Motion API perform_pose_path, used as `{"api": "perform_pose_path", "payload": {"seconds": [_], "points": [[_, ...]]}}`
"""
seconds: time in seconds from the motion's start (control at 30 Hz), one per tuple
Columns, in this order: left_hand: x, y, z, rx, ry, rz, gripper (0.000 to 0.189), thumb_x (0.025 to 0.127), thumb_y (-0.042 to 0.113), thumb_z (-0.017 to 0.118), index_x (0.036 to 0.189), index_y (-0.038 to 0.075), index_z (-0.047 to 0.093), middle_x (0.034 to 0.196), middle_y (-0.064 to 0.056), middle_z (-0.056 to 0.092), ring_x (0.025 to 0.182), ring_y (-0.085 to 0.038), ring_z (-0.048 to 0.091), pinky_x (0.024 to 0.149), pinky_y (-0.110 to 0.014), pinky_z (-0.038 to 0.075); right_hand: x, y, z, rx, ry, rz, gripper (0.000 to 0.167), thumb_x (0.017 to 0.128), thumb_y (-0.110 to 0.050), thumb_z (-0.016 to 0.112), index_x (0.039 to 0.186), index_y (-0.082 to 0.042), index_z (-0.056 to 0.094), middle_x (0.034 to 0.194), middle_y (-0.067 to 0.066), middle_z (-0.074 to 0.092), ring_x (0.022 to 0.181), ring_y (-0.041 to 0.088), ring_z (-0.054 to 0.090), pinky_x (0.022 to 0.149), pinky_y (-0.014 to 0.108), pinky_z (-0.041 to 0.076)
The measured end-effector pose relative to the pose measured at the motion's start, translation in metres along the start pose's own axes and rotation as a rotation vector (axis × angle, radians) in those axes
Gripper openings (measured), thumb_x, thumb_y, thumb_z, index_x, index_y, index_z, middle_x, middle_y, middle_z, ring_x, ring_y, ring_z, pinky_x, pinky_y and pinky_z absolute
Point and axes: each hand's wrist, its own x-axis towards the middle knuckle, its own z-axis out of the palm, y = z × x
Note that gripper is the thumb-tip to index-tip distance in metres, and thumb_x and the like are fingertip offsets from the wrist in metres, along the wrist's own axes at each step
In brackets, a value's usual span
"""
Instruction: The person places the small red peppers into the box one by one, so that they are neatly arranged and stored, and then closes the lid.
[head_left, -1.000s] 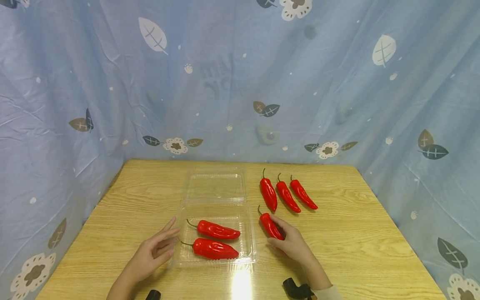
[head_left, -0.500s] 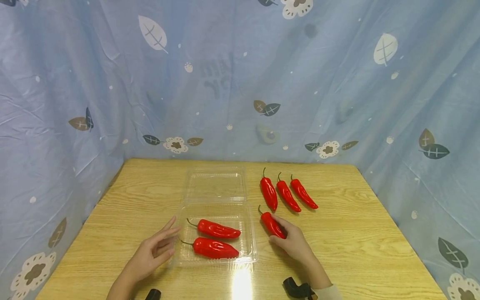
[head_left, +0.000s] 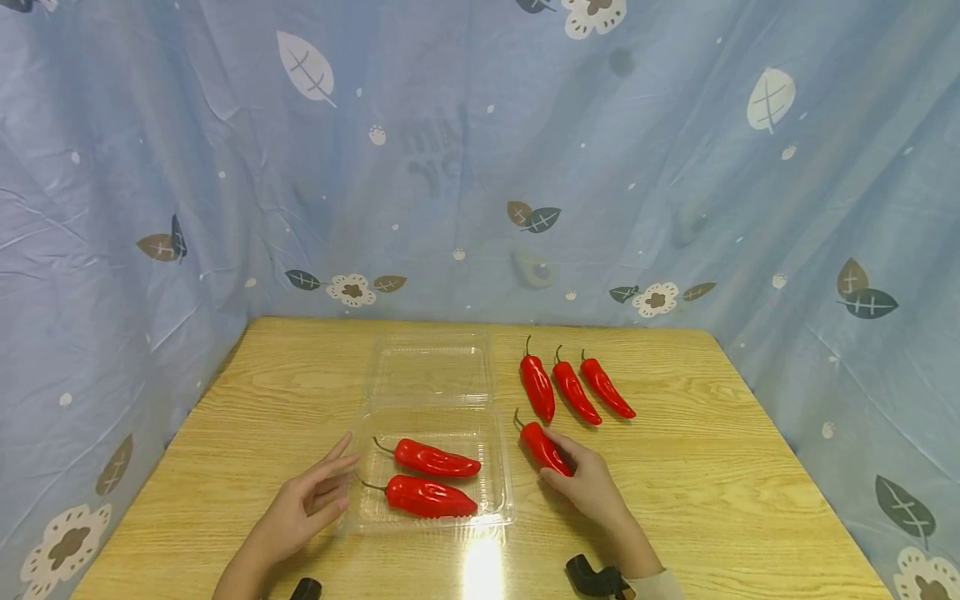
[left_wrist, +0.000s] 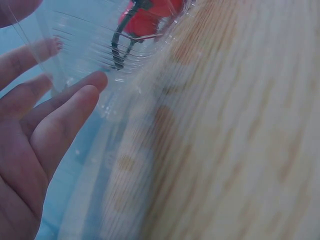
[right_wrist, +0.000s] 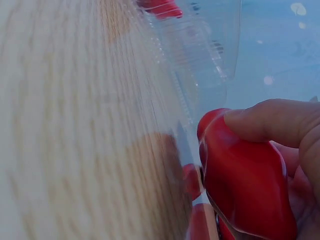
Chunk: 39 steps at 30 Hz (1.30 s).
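My right hand point(head_left: 588, 483) grips a red chili pepper point(head_left: 542, 446) between thumb and fingers, just right of a clear plastic clamshell box point(head_left: 504, 467). In the right wrist view the thumb lies along the glossy pepper point(right_wrist: 245, 175), close over the wood. The box lies with its lid point(head_left: 431, 371) folded back, and two red peppers lie side by side in its base, a lower one point(head_left: 429, 497) and an upper one point(head_left: 437, 458), stems to the left. Beside the box's left wall is my left hand point(head_left: 303, 504), fingers loosely extended, fingertips right at the plastic in the left wrist view.
Three more red peppers lie at the back right: a left one point(head_left: 537, 387), a middle one point(head_left: 576, 392) and a right one point(head_left: 607, 388). A patterned blue curtain point(head_left: 480, 167) surrounds the wooden table point(head_left: 712, 483) at the back and sides.
The right hand and the pepper in it have shifted very slightly. The left hand, the box and the other peppers stay where they were.
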Motion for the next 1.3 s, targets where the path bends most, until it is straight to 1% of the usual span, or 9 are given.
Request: {"api": "perform_pose_path", "payload": {"seconds": [0.2, 0.33, 0.47, 0.6, 0.8, 1.03, 1.17, 1.3], "points": [[0.000, 0.000, 0.000, -0.003, 0.001, 0.001, 0.049, 0.088, -0.012, 0.055, 0.135, -0.012, 0.042, 0.151, -0.033, 0.017, 0.125, -0.009, 0.049, 0.094, -0.014, 0.046, 0.000, -0.001, 0.000, 0.040, 0.018, -0.003, 0.054, 0.080, -0.011, 0.075, 0.132, -0.015, 0.058, 0.125, 0.010, 0.063, 0.102, 0.019, 0.059, 0.084, 0.028, 0.051], [0.000, 0.000, 0.000, -0.005, -0.004, -0.007, 0.049, 0.088, -0.012, 0.055, 0.135, -0.012, 0.041, 0.151, -0.033, 0.016, 0.125, -0.009, 0.049, 0.094, -0.014, 0.046, 0.000, -0.004, -0.001, 0.093, 0.020, 0.004, 0.053, 0.080, -0.013, 0.075, 0.130, -0.014, 0.059, 0.123, 0.010, 0.064, 0.099, 0.019, 0.060, 0.081, 0.025, 0.051], [-0.001, 0.000, 0.000, -0.008, -0.005, -0.015, 0.049, 0.089, -0.011, 0.055, 0.136, -0.011, 0.041, 0.151, -0.033, 0.016, 0.125, -0.009, 0.049, 0.095, -0.014, 0.046, 0.000, -0.004, -0.001, 0.131, 0.011, 0.008, 0.052, 0.081, -0.014, 0.075, 0.130, -0.014, 0.059, 0.125, 0.010, 0.063, 0.101, 0.018, 0.060, 0.080, 0.023, 0.051], [-0.001, -0.001, -0.001, -0.006, -0.005, -0.016, 0.049, 0.089, -0.011, 0.055, 0.136, -0.011, 0.041, 0.151, -0.033, 0.016, 0.124, -0.010, 0.050, 0.094, -0.015, 0.046, 0.000, -0.004, 0.000, 0.175, 0.010, 0.018, 0.054, 0.080, -0.012, 0.076, 0.132, -0.014, 0.058, 0.129, 0.011, 0.060, 0.106, 0.021, 0.060, 0.082, 0.023, 0.051], [-0.001, -0.001, -0.001, 0.005, -0.007, -0.007, 0.049, 0.089, -0.010, 0.056, 0.136, -0.011, 0.041, 0.151, -0.033, 0.016, 0.124, -0.011, 0.051, 0.093, -0.016, 0.048, 0.002, -0.004, 0.000, 0.232, 0.022, 0.037, 0.057, 0.080, -0.010, 0.075, 0.133, -0.013, 0.056, 0.130, 0.012, 0.059, 0.111, 0.024, 0.059, 0.086, 0.022, 0.051], [0.000, -0.001, -0.001, 0.003, -0.006, -0.001, 0.050, 0.088, -0.012, 0.055, 0.136, -0.012, 0.040, 0.150, -0.034, 0.015, 0.124, -0.011, 0.050, 0.093, -0.015, 0.047, 0.004, -0.009, -0.001, 0.257, 0.008, 0.008, 0.057, 0.081, -0.011, 0.075, 0.134, -0.012, 0.055, 0.131, 0.013, 0.058, 0.112, 0.026, 0.059, 0.086, 0.018, 0.050], [0.000, 0.000, -0.001, -0.002, -0.004, -0.017, 0.049, 0.089, -0.011, 0.056, 0.136, -0.011, 0.041, 0.151, -0.033, 0.015, 0.123, -0.011, 0.051, 0.093, -0.016, 0.047, 0.004, -0.014, -0.003, 0.270, -0.002, -0.003, 0.056, 0.081, -0.012, 0.075, 0.133, -0.012, 0.056, 0.131, 0.014, 0.058, 0.112, 0.028, 0.059, 0.086, 0.021, 0.051], [0.000, 0.000, -0.001, 0.000, -0.005, -0.027, 0.049, 0.089, -0.010, 0.056, 0.136, -0.011, 0.042, 0.151, -0.032, 0.016, 0.123, -0.012, 0.052, 0.093, -0.016, 0.048, 0.005, -0.018, -0.004, 0.244, -0.003, -0.014, 0.055, 0.081, -0.014, 0.075, 0.132, -0.013, 0.057, 0.131, 0.013, 0.058, 0.113, 0.028, 0.059, 0.089, 0.025, 0.053]]}}
